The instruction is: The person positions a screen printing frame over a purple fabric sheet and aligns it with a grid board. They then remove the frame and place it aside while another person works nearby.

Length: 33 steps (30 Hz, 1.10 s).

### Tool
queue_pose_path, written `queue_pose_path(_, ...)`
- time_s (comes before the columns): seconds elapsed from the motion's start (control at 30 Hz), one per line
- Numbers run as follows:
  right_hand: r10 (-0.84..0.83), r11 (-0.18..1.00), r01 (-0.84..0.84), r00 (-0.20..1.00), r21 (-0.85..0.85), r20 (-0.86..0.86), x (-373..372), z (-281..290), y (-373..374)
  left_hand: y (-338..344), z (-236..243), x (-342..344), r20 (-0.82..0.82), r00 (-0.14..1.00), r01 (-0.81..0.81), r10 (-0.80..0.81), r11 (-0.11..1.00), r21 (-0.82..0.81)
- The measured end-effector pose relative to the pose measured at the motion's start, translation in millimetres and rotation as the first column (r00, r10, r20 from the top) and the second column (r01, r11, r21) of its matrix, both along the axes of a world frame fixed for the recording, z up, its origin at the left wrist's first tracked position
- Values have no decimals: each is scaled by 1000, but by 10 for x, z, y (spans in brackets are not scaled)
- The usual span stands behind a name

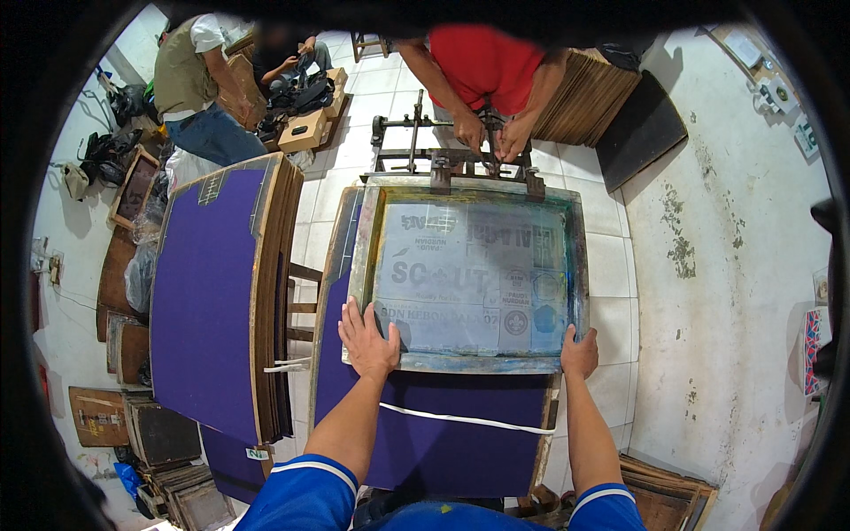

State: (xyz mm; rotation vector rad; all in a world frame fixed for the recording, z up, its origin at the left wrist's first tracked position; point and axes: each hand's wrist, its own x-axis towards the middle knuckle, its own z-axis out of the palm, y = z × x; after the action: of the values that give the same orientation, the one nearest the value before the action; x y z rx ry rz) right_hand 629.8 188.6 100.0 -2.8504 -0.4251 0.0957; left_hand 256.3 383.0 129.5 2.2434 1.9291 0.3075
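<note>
Over the purple-topped board [443, 460], the left hand [367, 343] spreads its fingers on the silkscreen frame's [478, 364] near-left corner; the right hand [580, 356] touches the near-right, clasp unclear. Seemingly the frame is being positioned, calling for even, two-handed control.

Red-shirted co-worker [487, 62] cut off at top; purple board [469, 462] partly hidden under screen frame [478, 364].

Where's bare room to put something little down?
On the purple-topped stack at left, between its marked far end and near edge. Also on the purple board, between the white strip and blue shirt. It's crowded where the left hand and right hand touch the framed screen, and around the metal clamps, beside the co-worker's hands.
</note>
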Motion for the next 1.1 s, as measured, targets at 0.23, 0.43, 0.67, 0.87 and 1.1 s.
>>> queue_pose_path(0.23,-5,1000,5,1000,-11,-3,-17,28,2,-2,-8,-2,-8,1000,-3,3,1000,4)
queue_pose_path(0.43,-9,1000,9,999,6,-37,-30,82,12,1,-14,-2,-3,1000,-5,5,1000,1)
queue_pose_path(0.67,-21,1000,21,999,3,-49,-43,107,29,7,-10,-1,-9,1000,-10,9,1000,-18)
queue_pose_path(0.87,-31,999,31,998,-9,-61,-27,96,27,5,-24,-7,3,1000,-8,8,1000,-9)
queue_pose_path(1.1,-6,1000,6,1000,3,28,3,-37,-13,5,-53,-24,14,1000,2,-2,1000,17)
